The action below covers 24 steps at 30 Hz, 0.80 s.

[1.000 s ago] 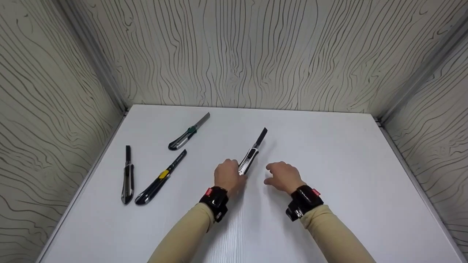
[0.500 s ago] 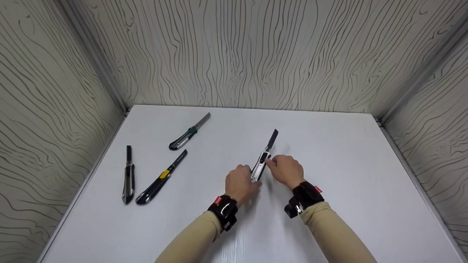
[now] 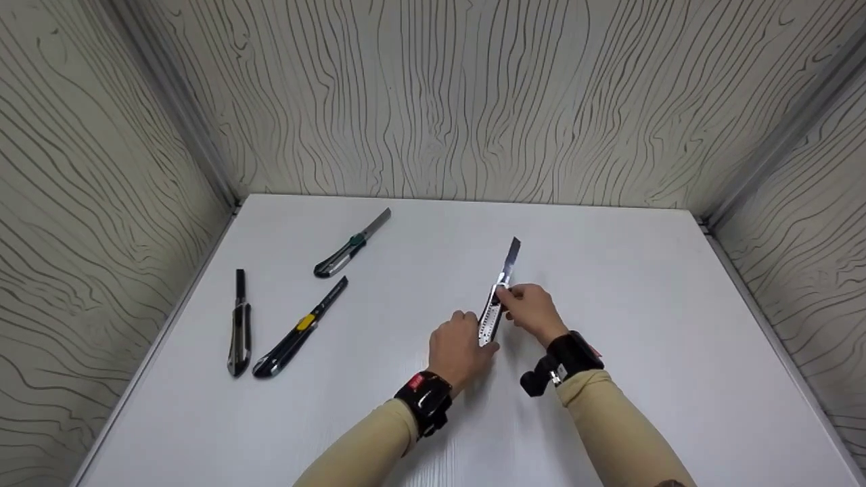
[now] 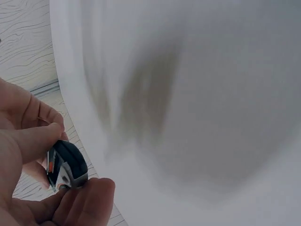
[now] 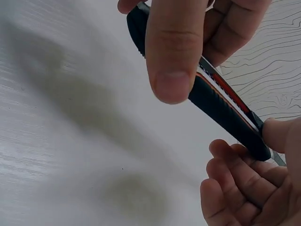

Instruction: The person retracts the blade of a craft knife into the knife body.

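A white-and-black snap-off utility knife (image 3: pixel 491 320) is held above the white table in the head view, its long blade (image 3: pixel 511 258) out and pointing away. My left hand (image 3: pixel 461 350) grips the rear of its handle between thumb and fingers. At the handle's front, my right hand (image 3: pixel 536 314) pinches the knife, thumb near the black slider. The right wrist view shows the dark underside of the knife (image 5: pixel 221 113) between both hands, with the right thumb (image 5: pixel 276 135) at its front end. In the left wrist view the knife's butt (image 4: pixel 70 167) faces the camera.
Three more utility knives lie on the table's left side with blades out: a green-slider knife (image 3: pixel 342 257) farthest back, a yellow-slider knife (image 3: pixel 289 345) and a dark grey-brown knife (image 3: pixel 239 338). Wood-patterned panels (image 3: pixel 433 101) enclose the table (image 3: pixel 643 284) at the back and sides.
My left hand has carried the knife to the right. The right hand, first apart from it, has come up and taken hold of its front part. The other knives stay put.
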Each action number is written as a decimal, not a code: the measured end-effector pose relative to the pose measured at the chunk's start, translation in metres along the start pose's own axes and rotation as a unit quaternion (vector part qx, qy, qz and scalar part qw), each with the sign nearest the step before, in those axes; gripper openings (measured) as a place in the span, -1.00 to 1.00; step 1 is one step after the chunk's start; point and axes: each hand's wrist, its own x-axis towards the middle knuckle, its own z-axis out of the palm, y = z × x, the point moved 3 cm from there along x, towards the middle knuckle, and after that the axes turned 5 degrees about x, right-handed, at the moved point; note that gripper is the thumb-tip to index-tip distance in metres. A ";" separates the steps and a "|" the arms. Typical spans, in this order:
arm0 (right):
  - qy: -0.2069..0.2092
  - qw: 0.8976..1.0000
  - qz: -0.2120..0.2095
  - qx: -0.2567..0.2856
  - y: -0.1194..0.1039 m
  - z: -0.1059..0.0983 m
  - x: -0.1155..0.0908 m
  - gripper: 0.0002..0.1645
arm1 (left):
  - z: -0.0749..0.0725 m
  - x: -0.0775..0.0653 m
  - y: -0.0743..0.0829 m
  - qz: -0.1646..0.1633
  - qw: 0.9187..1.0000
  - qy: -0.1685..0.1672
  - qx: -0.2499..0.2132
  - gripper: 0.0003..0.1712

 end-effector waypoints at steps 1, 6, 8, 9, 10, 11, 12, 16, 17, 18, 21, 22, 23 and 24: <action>-0.004 1.000 0.005 0.010 0.001 0.000 0.000 -0.58 | 0.001 -0.001 0.001 0.001 1.000 0.001 0.002 -0.52; -0.017 0.999 0.011 0.037 0.004 0.002 0.001 -0.58 | 0.005 -0.004 0.004 0.006 1.000 0.006 0.012 -0.52; -0.022 0.999 0.013 0.043 0.004 0.003 0.001 -0.59 | 0.007 -0.005 0.005 0.010 1.000 0.001 0.011 -0.52; -0.023 0.999 0.012 0.045 0.005 0.003 0.001 -0.60 | 0.008 -0.006 0.005 0.011 1.000 -0.007 0.011 -0.52; -0.024 0.999 0.008 0.042 0.004 0.003 0.001 -0.61 | 0.008 -0.006 0.005 0.015 1.000 -0.014 0.012 -0.51; -0.023 0.999 0.004 0.036 0.004 0.003 0.001 -0.63 | 0.008 -0.007 0.005 0.019 0.999 -0.023 0.011 -0.52; -0.020 0.999 -0.002 0.028 0.004 0.003 0.001 -0.65 | 0.009 -0.007 0.005 0.025 0.999 -0.033 0.010 -0.52; -0.011 1.000 -0.029 -0.005 0.004 0.002 0.001 -0.71 | 0.010 -0.006 0.004 0.043 0.996 -0.072 -0.017 -0.62; -0.011 0.999 -0.030 -0.006 0.004 0.002 0.001 -0.72 | 0.010 -0.005 0.003 0.043 0.995 -0.087 -0.035 -0.64; -0.013 0.999 -0.032 -0.006 0.004 0.001 0.001 -0.72 | 0.010 -0.003 0.001 0.040 0.992 -0.105 -0.055 -0.66; -0.028 0.999 -0.024 0.012 0.005 0.000 0.000 -0.72 | 0.010 0.001 -0.005 0.021 0.978 -0.165 -0.124 -0.61; -0.034 0.999 -0.022 0.017 0.005 -0.001 0.000 -0.71 | 0.010 0.002 -0.007 0.015 0.972 -0.186 -0.145 -0.56; -0.038 0.999 -0.017 0.024 0.005 -0.002 0.000 -0.71 | 0.010 0.003 -0.009 0.013 0.965 -0.203 -0.168 -0.52; -0.043 0.999 -0.015 0.030 0.005 -0.002 0.000 -0.70 | 0.011 0.004 -0.011 0.009 0.956 -0.221 -0.193 -0.50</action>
